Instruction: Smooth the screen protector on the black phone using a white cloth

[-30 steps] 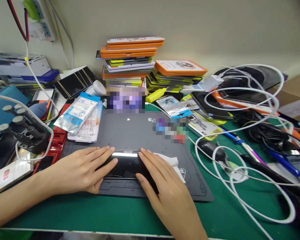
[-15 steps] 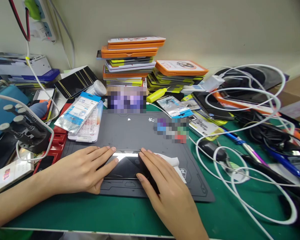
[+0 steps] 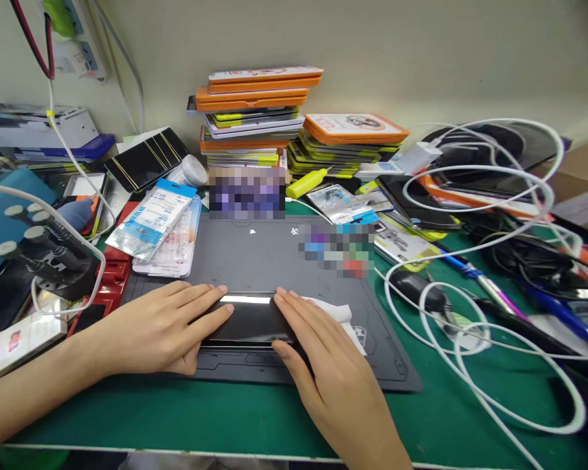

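A glossy black phone (image 3: 247,320) lies crosswise at the front of the dark grey work mat (image 3: 245,254), with a bright strip of reflected light along its far edge. My left hand (image 3: 169,326) grips its left end, fingers stretched over the top and thumb tucked low by the near edge. At the right end, my right hand (image 3: 323,352) holds the phone between its fingers along the far side and its thumb at the near edge. Both ends of the phone are covered by my hands. A white cloth or wipe (image 3: 340,313) lies partly behind my right hand.
Stacked orange and yellow flat boxes (image 3: 255,98) stand by the wall. Left are a screwdriver holder (image 3: 61,261) and blue-white packets (image 3: 151,215). A yellow-green bottle with a needle tip (image 3: 308,184) lies behind the mat. Looped white cables (image 3: 465,365) spread over the right side.
The reflection on the phone has narrowed from a broad angled patch to a straight strip, so its tilt looks slightly different. Both hands keep their places on it.
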Motion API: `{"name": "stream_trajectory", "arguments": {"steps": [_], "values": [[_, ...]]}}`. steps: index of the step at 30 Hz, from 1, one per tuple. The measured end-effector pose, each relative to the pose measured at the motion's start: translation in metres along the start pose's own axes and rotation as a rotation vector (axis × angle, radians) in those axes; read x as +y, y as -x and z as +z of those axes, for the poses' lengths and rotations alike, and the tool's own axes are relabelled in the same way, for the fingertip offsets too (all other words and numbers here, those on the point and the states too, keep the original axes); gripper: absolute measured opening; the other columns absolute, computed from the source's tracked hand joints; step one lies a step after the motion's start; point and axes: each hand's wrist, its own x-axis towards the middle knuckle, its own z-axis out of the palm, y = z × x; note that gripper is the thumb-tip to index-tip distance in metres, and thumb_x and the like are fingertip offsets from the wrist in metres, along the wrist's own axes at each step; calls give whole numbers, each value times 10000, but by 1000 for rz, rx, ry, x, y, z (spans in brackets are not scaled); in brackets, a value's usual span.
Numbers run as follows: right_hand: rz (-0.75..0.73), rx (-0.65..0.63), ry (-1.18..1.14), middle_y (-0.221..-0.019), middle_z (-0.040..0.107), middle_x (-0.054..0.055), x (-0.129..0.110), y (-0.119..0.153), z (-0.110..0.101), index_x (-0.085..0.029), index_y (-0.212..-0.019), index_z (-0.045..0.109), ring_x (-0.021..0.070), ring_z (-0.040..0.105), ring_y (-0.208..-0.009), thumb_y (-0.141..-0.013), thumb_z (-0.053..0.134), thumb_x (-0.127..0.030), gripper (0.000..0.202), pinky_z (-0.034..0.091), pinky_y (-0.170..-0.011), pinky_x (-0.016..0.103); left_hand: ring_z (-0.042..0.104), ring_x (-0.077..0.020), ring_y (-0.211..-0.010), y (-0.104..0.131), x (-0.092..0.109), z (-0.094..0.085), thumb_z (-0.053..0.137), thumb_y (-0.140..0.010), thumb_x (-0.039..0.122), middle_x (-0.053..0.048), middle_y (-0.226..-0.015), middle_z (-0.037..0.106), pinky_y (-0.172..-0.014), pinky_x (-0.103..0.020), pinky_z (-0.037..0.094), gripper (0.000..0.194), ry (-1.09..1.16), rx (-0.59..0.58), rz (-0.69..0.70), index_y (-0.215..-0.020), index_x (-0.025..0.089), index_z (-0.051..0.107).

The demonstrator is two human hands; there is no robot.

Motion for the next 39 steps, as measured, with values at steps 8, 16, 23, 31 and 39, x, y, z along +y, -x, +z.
{"name": "stream_trajectory", "arguments": {"steps": [8,16,23,31,39], "values": [[22,-14,-10,-1597,606,46,0,0,1,-204,-1602,490,206,568,-1481,-1150,483,-370,482,471,-1239,376,712,-324,-1278,0,-4,0,518,-1127,467,-179,-1513,669,-1071,-445,608,485,85,-35,-66,-1450,119,617],[145,295,-1,-1587,590,143,-5,0,-6,-185,-1617,482,303,504,-1531,-1101,602,-395,570,424,-1268,484,651,-366,-1286,-1,-1,2,537,-1078,311,-201,-1526,641,-1085,-503,570,476,171,-67,-159,-1503,98,536],[252,356,155,-1133,770,102,2,3,-3,-170,-1226,749,278,708,-1035,-1072,661,-322,234,536,-918,413,567,-275,-1376,6,-10,-6,418,-1112,251,-88,-1506,626,-1178,-443,466,456,497,80,-377,-1565,257,466],[123,382,161,-986,753,62,-3,0,-6,-200,-1064,747,234,687,-915,-1048,696,-219,57,513,-837,394,624,-317,-1282,11,-22,4,334,-1137,546,-75,-1496,643,-1039,-486,530,519,1053,515,-774,-1537,320,575],[-185,207,73,-1331,763,147,-34,12,-5,-58,-1368,678,244,666,-1333,-1031,649,-62,339,494,-1208,423,618,-331,-1291,9,-28,5,413,-1099,575,-84,-1492,649,-1010,-483,544,523,1182,634,-869,-1483,286,620]]}}
